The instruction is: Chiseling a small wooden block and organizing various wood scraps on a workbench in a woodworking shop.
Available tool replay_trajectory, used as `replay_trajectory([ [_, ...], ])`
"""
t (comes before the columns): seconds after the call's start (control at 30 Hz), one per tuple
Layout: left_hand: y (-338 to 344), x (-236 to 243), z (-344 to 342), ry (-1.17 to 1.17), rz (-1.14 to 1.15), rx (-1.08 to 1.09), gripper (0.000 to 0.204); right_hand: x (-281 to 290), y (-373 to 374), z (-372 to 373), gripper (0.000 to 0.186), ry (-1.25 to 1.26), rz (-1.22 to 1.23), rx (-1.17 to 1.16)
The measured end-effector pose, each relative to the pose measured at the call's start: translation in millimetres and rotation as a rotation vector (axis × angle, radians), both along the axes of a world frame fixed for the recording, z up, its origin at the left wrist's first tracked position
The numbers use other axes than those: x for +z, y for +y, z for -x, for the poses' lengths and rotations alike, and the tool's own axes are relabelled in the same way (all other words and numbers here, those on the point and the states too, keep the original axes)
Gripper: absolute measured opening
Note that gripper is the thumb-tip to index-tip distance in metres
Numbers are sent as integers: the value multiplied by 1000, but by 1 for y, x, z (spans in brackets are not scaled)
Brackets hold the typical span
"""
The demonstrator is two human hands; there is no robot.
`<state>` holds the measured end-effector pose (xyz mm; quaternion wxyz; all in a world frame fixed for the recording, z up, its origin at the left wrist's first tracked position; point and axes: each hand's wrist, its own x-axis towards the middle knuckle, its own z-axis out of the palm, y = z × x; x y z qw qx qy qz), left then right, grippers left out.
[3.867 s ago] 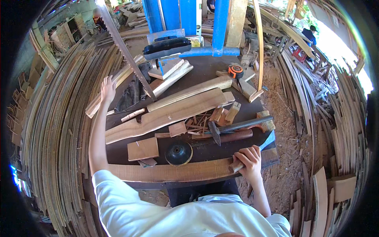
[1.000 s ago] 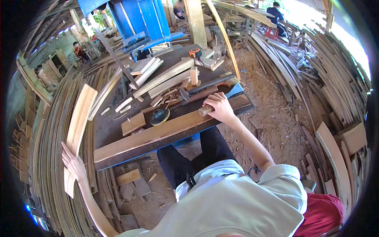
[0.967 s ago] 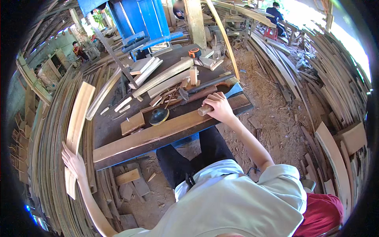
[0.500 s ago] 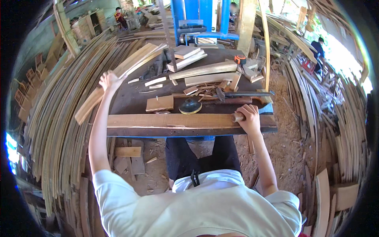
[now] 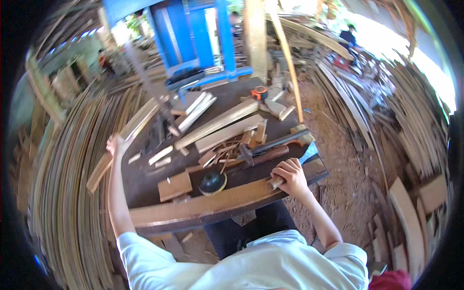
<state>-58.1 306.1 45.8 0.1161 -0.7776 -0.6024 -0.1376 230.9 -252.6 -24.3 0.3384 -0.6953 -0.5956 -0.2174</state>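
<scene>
At the table's left side, my left hand (image 5: 116,145) is closed on the edge of a long wooden board (image 5: 98,174), which slants over the edge. My right hand (image 5: 290,176) wraps round a short wooden piece (image 5: 276,182) at the right end of a plank (image 5: 232,194). That plank lies along the table's near edge. Behind it are a square wood block (image 5: 175,186), a round black disc (image 5: 212,182) and a hammer (image 5: 247,155) among thin offcuts. Farther back lie several wood strips (image 5: 217,124) and an orange tape measure (image 5: 259,92).
A toothed metal blade (image 5: 151,89) stands upright near the board, before a blue machine frame (image 5: 181,36). Long timber strips (image 5: 63,203) are stacked at left, with more timber (image 5: 406,106) at right. A person (image 5: 348,36) sits at the far right.
The view has turned, so the table appears tilted and lower. My left hand still grips the board, and my right hand still holds the short wooden piece.
</scene>
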Motion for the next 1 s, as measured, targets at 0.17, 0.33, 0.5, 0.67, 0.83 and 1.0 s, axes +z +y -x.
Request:
replay_trajectory([
  [0.17,79,-9,-1,-23,-59,-4,102,3,-3,-1,14,-17,23,22],
  [0.33,122,-28,-36,-42,176,3,107,-3,-10,-3,21,-5,91,-4],
  [0.5,163,-44,-16,-134,87,-185,82,-1,-9,2,26,-9,105,18],
  [0.67,169,-46,-34,-148,275,-197,98,-3,-3,0,27,9,127,-19],
  [0.83,162,-44,-33,-232,354,-317,84,-1,-1,-4,26,-8,101,-13],
  [1.0,146,-47,-37,-249,344,-329,80,0,-3,-3,24,5,100,-8],
])
